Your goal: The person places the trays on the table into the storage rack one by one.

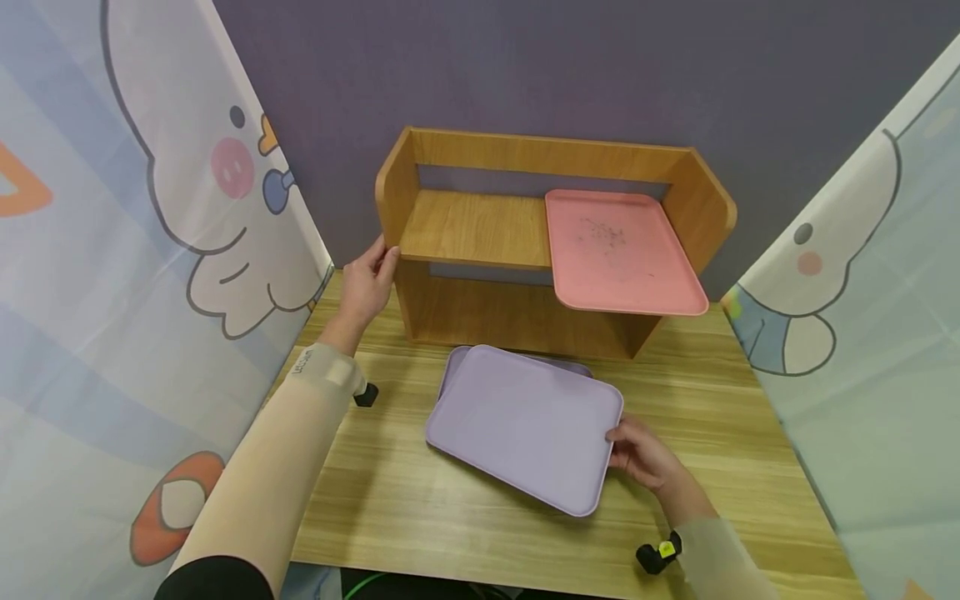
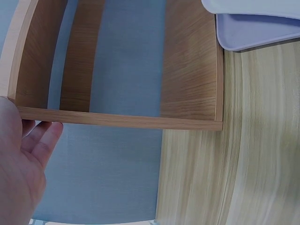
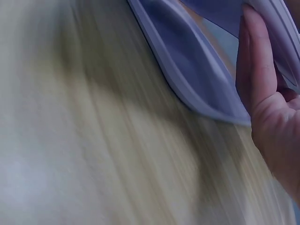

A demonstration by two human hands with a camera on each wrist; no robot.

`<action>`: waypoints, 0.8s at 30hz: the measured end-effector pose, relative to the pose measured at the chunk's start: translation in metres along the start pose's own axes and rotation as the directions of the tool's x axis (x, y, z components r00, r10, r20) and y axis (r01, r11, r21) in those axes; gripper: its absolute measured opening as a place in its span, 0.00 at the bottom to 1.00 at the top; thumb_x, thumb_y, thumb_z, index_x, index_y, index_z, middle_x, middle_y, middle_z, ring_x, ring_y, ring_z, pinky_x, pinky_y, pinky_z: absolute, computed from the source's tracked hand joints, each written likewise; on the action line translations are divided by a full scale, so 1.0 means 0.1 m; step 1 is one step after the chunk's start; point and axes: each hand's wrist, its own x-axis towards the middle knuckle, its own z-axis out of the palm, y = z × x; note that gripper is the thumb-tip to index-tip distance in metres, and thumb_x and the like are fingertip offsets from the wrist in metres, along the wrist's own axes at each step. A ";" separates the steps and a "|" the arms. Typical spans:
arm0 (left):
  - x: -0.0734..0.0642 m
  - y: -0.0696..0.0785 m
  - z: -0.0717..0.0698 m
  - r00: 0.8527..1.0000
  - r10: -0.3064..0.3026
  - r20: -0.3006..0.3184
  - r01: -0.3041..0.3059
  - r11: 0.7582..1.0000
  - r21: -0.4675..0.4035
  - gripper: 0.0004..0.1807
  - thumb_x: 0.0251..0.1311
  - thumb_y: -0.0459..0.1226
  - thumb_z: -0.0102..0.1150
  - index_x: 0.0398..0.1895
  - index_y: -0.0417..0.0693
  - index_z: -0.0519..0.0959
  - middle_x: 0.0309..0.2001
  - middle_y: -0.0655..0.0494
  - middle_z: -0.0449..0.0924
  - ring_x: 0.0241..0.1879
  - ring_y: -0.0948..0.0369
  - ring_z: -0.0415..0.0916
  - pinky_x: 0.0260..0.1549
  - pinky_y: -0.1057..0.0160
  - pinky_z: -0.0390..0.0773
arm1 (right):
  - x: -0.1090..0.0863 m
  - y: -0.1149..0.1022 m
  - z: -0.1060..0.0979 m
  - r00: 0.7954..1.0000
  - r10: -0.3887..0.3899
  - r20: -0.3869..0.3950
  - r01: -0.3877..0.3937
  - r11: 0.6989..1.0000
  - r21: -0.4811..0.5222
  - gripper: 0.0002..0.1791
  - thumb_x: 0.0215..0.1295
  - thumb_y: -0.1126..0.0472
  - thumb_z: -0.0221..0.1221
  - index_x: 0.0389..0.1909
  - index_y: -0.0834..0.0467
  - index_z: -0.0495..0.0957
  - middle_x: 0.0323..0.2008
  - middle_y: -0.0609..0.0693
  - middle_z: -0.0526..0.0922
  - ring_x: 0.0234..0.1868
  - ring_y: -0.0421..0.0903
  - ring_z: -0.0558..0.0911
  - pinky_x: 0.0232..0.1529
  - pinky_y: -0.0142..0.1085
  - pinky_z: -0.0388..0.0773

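- The right hand (image 1: 643, 454) pinches the right edge of the top purple tray (image 1: 525, 429), with its fingers on one face and its thumb on the other.
- That tray reaches out to the left of this hand. It is tilted, and its right end is up off what is under it.
- The left hand (image 1: 367, 287) holds the left side of the wooden shelf (image 1: 472, 225), with its thumb by the front edge and its fingers on the outside.
- The top tray is to the right of the left hand and nearer to the person.
- Under the top tray, the bottom purple tray (image 3: 201, 75) lies flat on the table (image 1: 720, 408), just in front of the shelf. Most of it is hidden from above.
- The shelf stands at the far end of the table. A pink tray (image 1: 622, 267) with a dark plant picture sits on the right part of its upper board and sticks out past the near edge.
- Far behind is a dark wall (image 1: 480, 67). Cartoon cloths (image 1: 180, 275) hang on the left and right.
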 end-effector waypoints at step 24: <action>0.02 0.01 -0.03 1.000 0.028 -0.012 -0.028 0.999 0.024 0.22 0.75 0.52 0.52 0.68 0.60 0.77 0.54 0.45 0.86 0.46 0.51 0.87 0.41 0.52 0.88 | -0.09 -0.17 0.82 0.975 -0.124 0.185 0.099 0.986 0.136 0.34 0.65 0.80 0.31 0.65 0.58 0.71 0.55 0.53 0.85 0.54 0.48 0.86 0.54 0.41 0.85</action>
